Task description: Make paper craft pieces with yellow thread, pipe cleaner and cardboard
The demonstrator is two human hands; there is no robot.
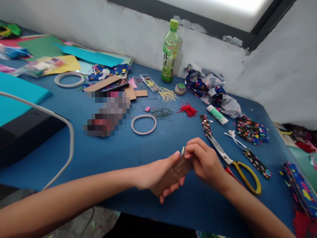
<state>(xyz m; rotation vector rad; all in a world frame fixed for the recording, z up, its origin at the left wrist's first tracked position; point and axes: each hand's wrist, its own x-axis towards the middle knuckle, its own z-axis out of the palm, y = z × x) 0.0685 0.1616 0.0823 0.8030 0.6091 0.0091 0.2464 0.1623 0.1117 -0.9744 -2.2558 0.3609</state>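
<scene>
My left hand [157, 175] is wrapped round a flat brown piece of cardboard [170, 177], thumb on top and fingers curled beneath it. At the cardboard's far end my right hand [206, 162] is closed in a pinch, its fingertips against the corner. A pale frayed bit of thread or glue [183, 151] sticks up there between the two hands. Whether the right fingertips also hold this bit is hidden. Just right of my right hand lies a pair of scissors [226, 158] with yellow and red handles, its blades on a floral fabric strip [205, 125].
A glue stick [217, 114], red threads [187, 109], yellow strings [167, 95] and a tape ring [144, 125] lie beyond my hands. A green bottle [170, 53] stands by the wall. Crumpled fabric [213, 86] is at the back right. A pale cable [70, 138] loops at left.
</scene>
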